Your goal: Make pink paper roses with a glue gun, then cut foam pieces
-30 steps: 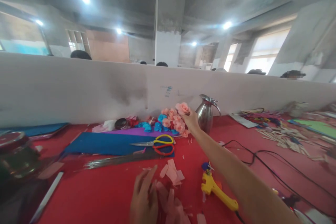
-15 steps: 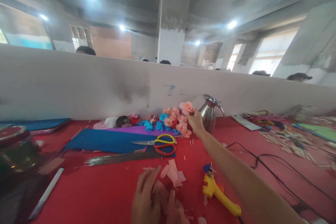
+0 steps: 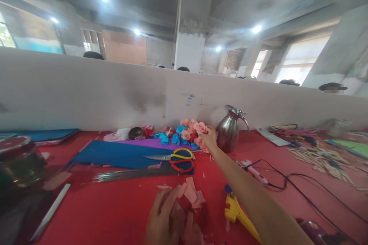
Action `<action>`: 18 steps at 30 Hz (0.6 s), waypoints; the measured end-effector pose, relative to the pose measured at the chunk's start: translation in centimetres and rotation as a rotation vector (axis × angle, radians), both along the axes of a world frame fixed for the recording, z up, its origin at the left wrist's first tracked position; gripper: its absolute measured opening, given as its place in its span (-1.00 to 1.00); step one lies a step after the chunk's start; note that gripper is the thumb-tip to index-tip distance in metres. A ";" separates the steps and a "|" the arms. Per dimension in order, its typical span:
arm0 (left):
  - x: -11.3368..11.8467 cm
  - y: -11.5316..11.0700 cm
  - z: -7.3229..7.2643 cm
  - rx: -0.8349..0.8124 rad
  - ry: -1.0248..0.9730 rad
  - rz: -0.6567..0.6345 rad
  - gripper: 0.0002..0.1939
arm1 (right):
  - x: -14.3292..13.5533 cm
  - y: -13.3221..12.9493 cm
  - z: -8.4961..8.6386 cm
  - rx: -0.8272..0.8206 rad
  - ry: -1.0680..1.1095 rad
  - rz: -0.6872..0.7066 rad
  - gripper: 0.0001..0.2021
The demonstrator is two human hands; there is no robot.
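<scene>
At the back of the red table, my right hand is closed on a pink paper rose, holding it at the heap of pink paper roses and blue paper flowers. The rose overlaps the heap; whether it rests there I cannot tell. My left hand is low in front, its fingers apart and bent over loose pink paper pieces. Its fingertips are partly hidden and blurred. Scissors with yellow and red handles lie between the hands and the flowers.
A steel jug stands just right of my right hand. Below my forearm lies a yellow glue gun, partly covered; a pink tool with a black cord lies beyond. Blue sheets, wire stems and a jar are leftward.
My right hand has lowered the pink rose from above the heap down to it. The pink tool now shows beside my forearm. My left hand has stayed at the paper pieces.
</scene>
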State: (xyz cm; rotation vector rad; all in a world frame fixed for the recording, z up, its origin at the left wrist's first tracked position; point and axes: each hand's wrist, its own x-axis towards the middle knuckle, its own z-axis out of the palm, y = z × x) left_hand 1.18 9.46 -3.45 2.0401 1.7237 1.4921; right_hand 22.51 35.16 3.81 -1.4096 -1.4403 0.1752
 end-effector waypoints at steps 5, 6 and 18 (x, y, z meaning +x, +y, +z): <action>-0.1 0.1 0.0 -0.014 -0.012 -0.010 -0.60 | -0.2 0.7 -1.3 -0.025 0.044 -0.051 -0.75; -0.1 0.1 0.1 -0.020 -0.013 -0.015 -0.59 | -0.2 0.7 -1.5 -0.029 0.050 -0.050 -0.75; -0.1 -0.3 1.2 -0.042 0.042 0.016 -0.54 | 0.7 -0.3 -0.5 -0.009 0.007 0.114 -0.60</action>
